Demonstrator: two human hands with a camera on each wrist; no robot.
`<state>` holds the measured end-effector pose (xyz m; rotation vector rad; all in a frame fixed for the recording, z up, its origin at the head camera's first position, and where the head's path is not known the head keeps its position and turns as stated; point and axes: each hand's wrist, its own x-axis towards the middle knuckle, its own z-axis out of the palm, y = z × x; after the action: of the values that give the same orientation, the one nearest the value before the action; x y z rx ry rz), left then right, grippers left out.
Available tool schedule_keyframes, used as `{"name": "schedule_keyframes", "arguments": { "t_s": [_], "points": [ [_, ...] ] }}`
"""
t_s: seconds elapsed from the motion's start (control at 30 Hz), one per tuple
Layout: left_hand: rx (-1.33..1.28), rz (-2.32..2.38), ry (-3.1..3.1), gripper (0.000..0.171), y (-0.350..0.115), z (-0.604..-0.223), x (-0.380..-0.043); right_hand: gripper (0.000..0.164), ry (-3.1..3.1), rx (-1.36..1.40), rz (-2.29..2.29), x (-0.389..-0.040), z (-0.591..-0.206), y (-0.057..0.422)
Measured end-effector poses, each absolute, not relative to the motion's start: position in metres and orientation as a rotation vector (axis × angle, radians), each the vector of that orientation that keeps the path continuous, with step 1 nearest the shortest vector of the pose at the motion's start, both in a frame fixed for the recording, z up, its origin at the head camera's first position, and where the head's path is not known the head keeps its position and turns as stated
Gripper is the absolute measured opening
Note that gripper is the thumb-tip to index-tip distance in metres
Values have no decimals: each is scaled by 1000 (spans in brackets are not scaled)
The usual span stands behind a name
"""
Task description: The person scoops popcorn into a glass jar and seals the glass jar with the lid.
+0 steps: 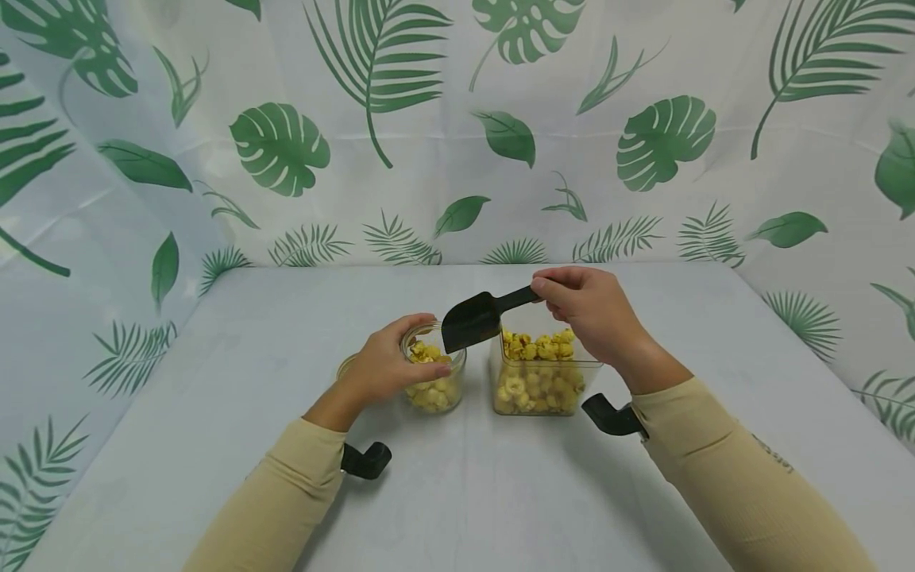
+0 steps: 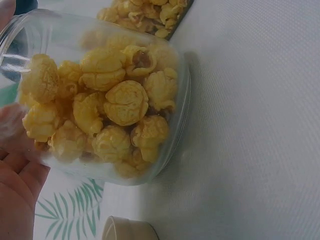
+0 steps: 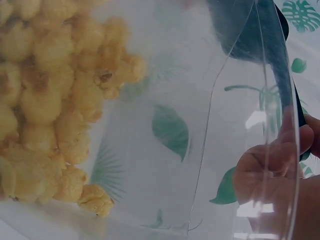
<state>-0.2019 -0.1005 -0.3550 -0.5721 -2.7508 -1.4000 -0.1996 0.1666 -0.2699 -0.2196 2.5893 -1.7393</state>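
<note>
My left hand [image 1: 386, 359] grips the rim of a clear glass jar [image 1: 456, 380], with the thumb on the near side. Caramel-coloured popcorn [image 2: 126, 102] fills much of that jar. Pinched by the end of its handle in my right hand [image 1: 589, 310], a black scoop [image 1: 472, 320] tilts down with its tip over the jar's mouth. Whether popcorn lies in the scoop cannot be seen. Right of the jar stands a clear rectangular container [image 1: 498, 377] holding more popcorn [image 1: 539, 348]; the right hand is above its right side.
A round, pale-rimmed object [image 1: 345, 365] is mostly hidden behind the left hand; a beige cylindrical piece [image 2: 131, 231] shows at the bottom of the left wrist view. The white table [image 1: 457, 508] meets a leaf-print cloth backdrop [image 1: 457, 175] behind and at the sides.
</note>
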Motion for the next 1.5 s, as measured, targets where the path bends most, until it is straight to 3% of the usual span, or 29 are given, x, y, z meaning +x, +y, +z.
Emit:
{"name": "schedule_keyframes", "arguments": {
  "t_s": [0.87, 1.5],
  "points": [
    [-600, -1354, -2764, 80, -101, -354, -203, 44, 2503, -261, -1832, -200, -269, 176],
    [-603, -1309, -2831, 88, -101, -341, -206, 50, 2591, -105, -1901, -187, -267, 221]
  ]
}}
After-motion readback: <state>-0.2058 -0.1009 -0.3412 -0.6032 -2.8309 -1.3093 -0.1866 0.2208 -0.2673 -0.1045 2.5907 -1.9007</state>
